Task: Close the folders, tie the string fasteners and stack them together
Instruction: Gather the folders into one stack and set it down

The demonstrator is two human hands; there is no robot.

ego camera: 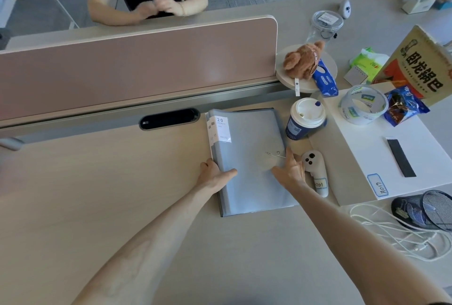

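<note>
While both forearms reach forward over the tabletop (pixel 122 182), the folders (pixel 249 165) lie closed and flat, stacked, near the far middle, just before the pink divider panel (pixel 137 65). Top cover pale blue-grey, translucent; white "20 pockets" label (pixel 221 128) at its far-left corner, with further label edges showing beneath it. A dark cover edge shows along the far and left sides of the stack.

Left hand (pixel 212 175): grip released, palm against the left (spine) edge of the stack, thumb lying on top of the cover.

Right hand (pixel 291 170): grip released, fingers spread, resting at the right edge of the cover. String fastener (pixel 275 154) sits just beyond the fingertips; a thin loop of string lies loose on the cover beside the small button. Cannot tell if it is wound.

Surroundings: white handheld controller (pixel 314 172) just right of the right hand, touching or nearly so. Lidded paper coffee cup (pixel 305 118) stands upright beside the stack's far-right corner. Tape roll (pixel 363 104) and snack packets farther right. A second person sits beyond the divider.
</note>
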